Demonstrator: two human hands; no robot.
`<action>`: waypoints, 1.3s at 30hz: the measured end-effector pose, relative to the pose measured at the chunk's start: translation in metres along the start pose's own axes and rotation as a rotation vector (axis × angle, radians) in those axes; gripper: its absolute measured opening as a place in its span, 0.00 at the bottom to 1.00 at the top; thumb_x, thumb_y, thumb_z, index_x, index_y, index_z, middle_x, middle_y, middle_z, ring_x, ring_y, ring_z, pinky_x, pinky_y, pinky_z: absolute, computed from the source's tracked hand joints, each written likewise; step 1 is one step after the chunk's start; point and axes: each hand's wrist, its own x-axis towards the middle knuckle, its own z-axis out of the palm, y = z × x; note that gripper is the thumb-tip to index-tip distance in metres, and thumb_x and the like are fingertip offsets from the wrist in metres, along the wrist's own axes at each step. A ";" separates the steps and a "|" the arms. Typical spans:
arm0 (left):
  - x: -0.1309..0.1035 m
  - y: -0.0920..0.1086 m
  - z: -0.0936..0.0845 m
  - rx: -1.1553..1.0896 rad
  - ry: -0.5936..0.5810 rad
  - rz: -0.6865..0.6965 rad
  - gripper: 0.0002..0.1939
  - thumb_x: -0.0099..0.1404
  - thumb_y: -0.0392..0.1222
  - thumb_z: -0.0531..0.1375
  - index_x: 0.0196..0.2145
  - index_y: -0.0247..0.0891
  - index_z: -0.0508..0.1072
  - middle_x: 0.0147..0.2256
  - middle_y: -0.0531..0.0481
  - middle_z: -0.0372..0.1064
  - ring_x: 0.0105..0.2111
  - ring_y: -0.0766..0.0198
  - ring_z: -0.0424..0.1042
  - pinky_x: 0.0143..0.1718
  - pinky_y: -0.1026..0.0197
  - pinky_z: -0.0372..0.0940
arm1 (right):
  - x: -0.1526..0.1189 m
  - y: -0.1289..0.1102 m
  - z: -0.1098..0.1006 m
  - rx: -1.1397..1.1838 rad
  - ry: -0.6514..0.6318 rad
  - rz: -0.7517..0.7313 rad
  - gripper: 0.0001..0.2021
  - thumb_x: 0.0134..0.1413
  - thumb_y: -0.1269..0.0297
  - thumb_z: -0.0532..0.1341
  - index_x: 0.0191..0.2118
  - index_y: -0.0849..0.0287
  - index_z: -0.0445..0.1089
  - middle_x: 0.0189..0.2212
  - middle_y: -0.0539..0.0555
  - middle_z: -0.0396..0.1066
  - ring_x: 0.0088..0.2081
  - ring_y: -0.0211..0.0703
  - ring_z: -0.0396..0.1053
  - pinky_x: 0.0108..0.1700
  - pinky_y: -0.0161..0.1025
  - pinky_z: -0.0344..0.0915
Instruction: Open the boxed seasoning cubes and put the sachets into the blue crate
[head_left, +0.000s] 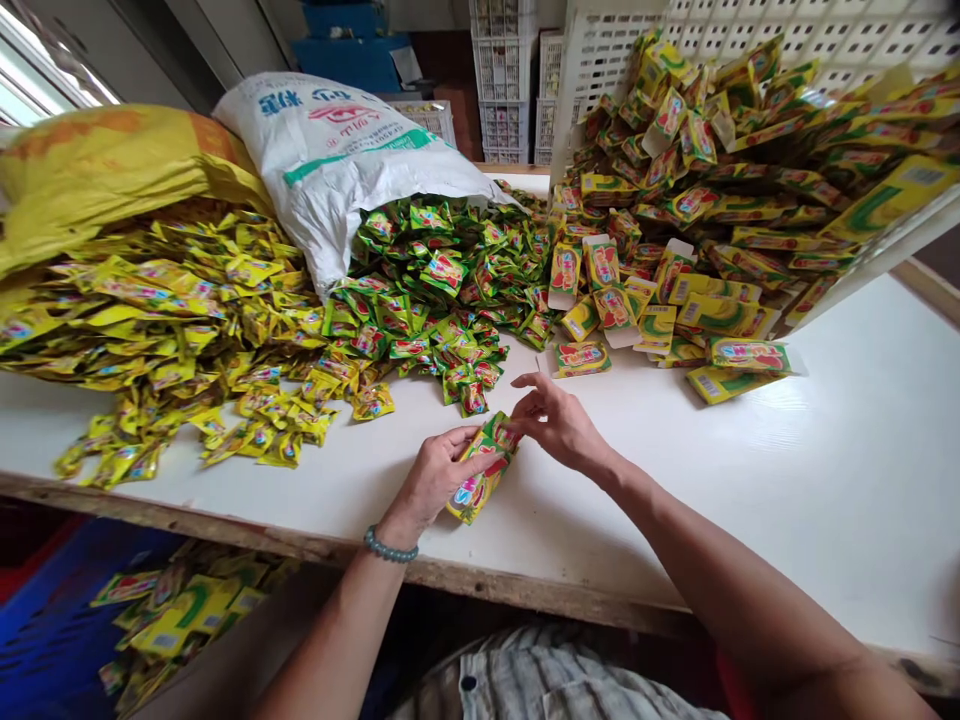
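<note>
My left hand, with a beaded bracelet on the wrist, is wrapped round a small yellow and green printed carton, which it holds tilted above the front of the table. The thumb lies across its face. At the carton's upper end, the thumb and index finger of my right hand pinch a small green packet; how far it sits inside the carton is hidden. Just beyond my hands spreads a heap of green packets. To its left lies a heap of yellow packets.
A white sack and a yellow sack lie behind the heaps. At right, a tipped white crate spills cartons onto the white table. Below the table's left edge, a blue crate stands beside more cartons.
</note>
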 end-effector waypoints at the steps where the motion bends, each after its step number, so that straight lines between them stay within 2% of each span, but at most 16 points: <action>1: -0.001 0.001 0.001 -0.008 0.008 0.006 0.23 0.49 0.43 0.72 0.42 0.33 0.76 0.35 0.46 0.79 0.31 0.61 0.76 0.36 0.62 0.69 | 0.000 0.000 0.000 -0.008 0.015 0.001 0.19 0.48 0.69 0.65 0.46 0.54 0.61 0.28 0.47 0.73 0.29 0.38 0.70 0.35 0.36 0.66; 6: -0.002 0.001 0.003 -0.004 0.038 0.009 0.21 0.46 0.42 0.73 0.38 0.33 0.77 0.29 0.49 0.78 0.27 0.63 0.74 0.32 0.63 0.68 | -0.003 -0.001 0.011 -0.031 -0.070 -0.012 0.16 0.48 0.73 0.62 0.44 0.54 0.62 0.27 0.46 0.74 0.28 0.37 0.70 0.34 0.34 0.64; 12: -0.003 0.000 0.003 0.011 0.049 0.031 0.23 0.43 0.42 0.74 0.37 0.32 0.75 0.29 0.49 0.77 0.28 0.62 0.75 0.33 0.64 0.68 | -0.010 -0.014 0.022 -0.018 -0.167 -0.043 0.14 0.54 0.74 0.53 0.46 0.56 0.62 0.21 0.43 0.66 0.22 0.34 0.60 0.28 0.32 0.58; 14: -0.003 0.002 0.003 0.014 0.078 0.066 0.26 0.44 0.43 0.74 0.40 0.33 0.72 0.28 0.49 0.77 0.27 0.62 0.75 0.31 0.64 0.67 | -0.009 -0.017 0.018 0.087 -0.109 -0.072 0.12 0.56 0.70 0.54 0.47 0.56 0.61 0.24 0.46 0.69 0.25 0.35 0.63 0.30 0.33 0.60; 16: -0.003 0.003 0.004 -0.003 0.134 0.125 0.31 0.46 0.44 0.73 0.46 0.36 0.67 0.26 0.51 0.77 0.25 0.62 0.74 0.28 0.64 0.67 | -0.006 -0.017 0.012 0.167 0.048 -0.123 0.10 0.57 0.64 0.57 0.45 0.56 0.63 0.31 0.50 0.72 0.31 0.37 0.68 0.35 0.34 0.64; 18: -0.003 0.004 0.004 -0.047 0.200 0.199 0.34 0.48 0.44 0.72 0.49 0.41 0.61 0.27 0.52 0.77 0.24 0.62 0.74 0.26 0.63 0.67 | -0.003 -0.014 0.006 0.152 0.197 -0.153 0.10 0.55 0.59 0.61 0.40 0.57 0.67 0.37 0.54 0.72 0.36 0.39 0.69 0.39 0.37 0.66; 19: -0.003 0.004 0.004 -0.073 0.229 0.236 0.35 0.49 0.44 0.72 0.50 0.43 0.59 0.27 0.53 0.77 0.24 0.62 0.74 0.26 0.63 0.68 | -0.002 -0.011 0.005 0.131 0.217 -0.143 0.11 0.53 0.57 0.63 0.38 0.58 0.69 0.38 0.55 0.72 0.37 0.40 0.69 0.40 0.37 0.66; 20: -0.003 0.004 0.004 -0.096 0.250 0.268 0.35 0.50 0.44 0.71 0.50 0.44 0.57 0.28 0.53 0.77 0.24 0.62 0.74 0.27 0.62 0.68 | -0.001 -0.008 0.005 0.132 0.192 -0.116 0.12 0.51 0.55 0.64 0.37 0.58 0.71 0.39 0.56 0.72 0.38 0.41 0.69 0.40 0.38 0.66; 22: -0.003 0.003 0.002 -0.115 0.268 0.302 0.33 0.51 0.44 0.70 0.49 0.44 0.58 0.28 0.54 0.76 0.25 0.62 0.74 0.27 0.62 0.69 | -0.002 -0.003 0.010 0.213 0.059 -0.041 0.16 0.48 0.52 0.66 0.37 0.59 0.73 0.38 0.56 0.73 0.37 0.42 0.70 0.39 0.39 0.66; 24: -0.004 0.001 0.000 -0.085 0.252 0.302 0.28 0.53 0.45 0.69 0.47 0.43 0.61 0.28 0.54 0.76 0.25 0.63 0.74 0.27 0.63 0.68 | -0.003 0.000 0.017 0.310 -0.064 0.027 0.18 0.47 0.49 0.67 0.37 0.59 0.75 0.34 0.55 0.74 0.35 0.42 0.70 0.40 0.40 0.66; 26: -0.004 0.000 -0.002 -0.041 0.203 0.273 0.24 0.53 0.45 0.69 0.44 0.42 0.63 0.28 0.54 0.75 0.24 0.64 0.73 0.26 0.65 0.67 | -0.006 0.001 0.025 0.362 -0.115 0.077 0.19 0.45 0.47 0.67 0.33 0.60 0.75 0.31 0.53 0.75 0.34 0.42 0.69 0.41 0.41 0.66; 29: -0.006 -0.001 -0.004 -0.016 0.119 0.235 0.21 0.55 0.44 0.68 0.43 0.42 0.64 0.28 0.55 0.74 0.24 0.65 0.72 0.26 0.66 0.66 | -0.007 0.001 0.031 0.397 -0.098 0.136 0.20 0.43 0.46 0.68 0.29 0.61 0.74 0.26 0.52 0.73 0.31 0.40 0.67 0.39 0.40 0.65; 32: -0.007 0.000 -0.003 -0.034 0.108 0.272 0.22 0.59 0.44 0.66 0.48 0.45 0.63 0.33 0.54 0.75 0.30 0.64 0.73 0.31 0.65 0.67 | -0.006 0.002 0.031 0.435 -0.011 0.155 0.19 0.44 0.47 0.67 0.27 0.61 0.73 0.23 0.50 0.70 0.28 0.37 0.65 0.36 0.38 0.64; 35: -0.007 0.001 -0.003 -0.033 0.150 0.310 0.23 0.59 0.44 0.66 0.50 0.43 0.64 0.36 0.52 0.75 0.34 0.63 0.74 0.36 0.63 0.68 | -0.005 0.000 0.027 0.465 0.057 0.126 0.21 0.43 0.50 0.69 0.40 0.60 0.72 0.21 0.45 0.67 0.26 0.36 0.63 0.34 0.36 0.63; 37: -0.006 0.003 -0.003 -0.035 0.181 0.312 0.21 0.58 0.44 0.66 0.48 0.41 0.67 0.35 0.51 0.75 0.34 0.63 0.74 0.36 0.63 0.67 | -0.005 -0.002 0.025 0.419 0.018 0.119 0.29 0.43 0.52 0.70 0.51 0.58 0.68 0.22 0.44 0.67 0.26 0.36 0.63 0.32 0.35 0.63; 39: -0.006 0.004 -0.003 -0.061 0.209 0.304 0.21 0.57 0.45 0.67 0.46 0.40 0.67 0.33 0.52 0.76 0.32 0.63 0.74 0.35 0.63 0.67 | -0.006 -0.004 0.022 0.308 -0.056 0.096 0.29 0.45 0.51 0.69 0.53 0.58 0.69 0.27 0.48 0.72 0.28 0.37 0.66 0.34 0.36 0.64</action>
